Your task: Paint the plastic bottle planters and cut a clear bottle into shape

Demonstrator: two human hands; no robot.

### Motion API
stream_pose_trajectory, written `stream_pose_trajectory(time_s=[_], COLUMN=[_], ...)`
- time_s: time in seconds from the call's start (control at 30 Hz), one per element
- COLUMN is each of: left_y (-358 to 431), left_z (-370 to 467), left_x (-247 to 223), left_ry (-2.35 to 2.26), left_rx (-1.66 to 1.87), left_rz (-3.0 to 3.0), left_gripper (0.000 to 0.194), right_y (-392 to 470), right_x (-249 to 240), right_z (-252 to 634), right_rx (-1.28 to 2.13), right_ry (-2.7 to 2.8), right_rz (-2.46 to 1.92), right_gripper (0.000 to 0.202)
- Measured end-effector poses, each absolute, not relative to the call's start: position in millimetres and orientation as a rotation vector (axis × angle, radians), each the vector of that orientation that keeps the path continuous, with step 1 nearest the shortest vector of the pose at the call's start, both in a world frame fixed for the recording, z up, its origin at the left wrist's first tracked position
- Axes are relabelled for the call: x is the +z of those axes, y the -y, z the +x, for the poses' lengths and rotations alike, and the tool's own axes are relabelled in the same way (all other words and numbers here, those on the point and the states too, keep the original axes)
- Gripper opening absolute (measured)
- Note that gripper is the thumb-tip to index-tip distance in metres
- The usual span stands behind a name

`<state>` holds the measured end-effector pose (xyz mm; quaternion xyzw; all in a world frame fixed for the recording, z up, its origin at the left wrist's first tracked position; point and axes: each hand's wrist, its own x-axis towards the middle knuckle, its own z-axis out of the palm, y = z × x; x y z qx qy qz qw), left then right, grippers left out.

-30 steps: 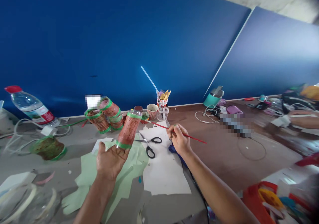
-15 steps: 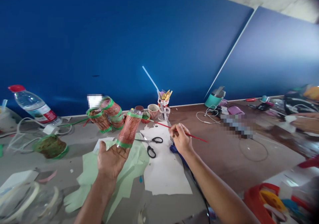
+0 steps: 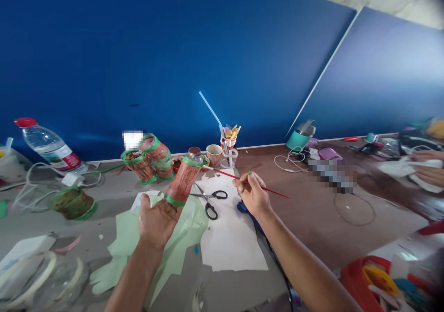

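My left hand (image 3: 157, 221) is palm up, its fingers under the lower end of a reddish-brown painted bottle piece (image 3: 184, 180) with green bands at both ends. The piece leans to the right. Between the fingertips and thumb of my right hand (image 3: 254, 192) is a red-handled paintbrush (image 3: 222, 172), its tip pointing left, close to the top green band; whether they touch I cannot tell. Beneath lie black-handled scissors (image 3: 211, 201) on white paper (image 3: 231, 238). Crumpled pale green paper (image 3: 173, 252) spreads under my left hand.
Similar painted pieces (image 3: 140, 167) stand by the blue wall. A water bottle (image 3: 52, 147) is at far left. Paper cups (image 3: 213, 154), a teal container (image 3: 299, 137) and cables (image 3: 291, 161) line the back. Another person's hand (image 3: 428, 171) holds something white at right.
The painted piece has tilted further to the right, its top closer to the brush tip. The other person's hand has moved, with the white thing more visible.
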<state>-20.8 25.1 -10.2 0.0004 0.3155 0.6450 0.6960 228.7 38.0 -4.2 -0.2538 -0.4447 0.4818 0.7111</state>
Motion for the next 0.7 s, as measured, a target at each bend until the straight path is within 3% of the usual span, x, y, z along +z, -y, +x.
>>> stream_pose_trajectory(time_s=[0.33,0.7], left_y=[-21.4,-23.9], left_z=[-16.7,-22.8], left_x=[-2.6,-5.2], left_ry=[-0.698,-0.740], left_rx=[1.452,1.452], left_rz=[0.046,-0.020], left_gripper=[0.063,0.054], right_y=[-39.8,-40.7], right_x=[-9.4,-9.2], right_z=[229.8,230.2], right_rx=[1.052,1.025], right_ry=[1.068,1.054], right_rz=[-0.610,-0.608], right_gripper=[0.033,0.031])
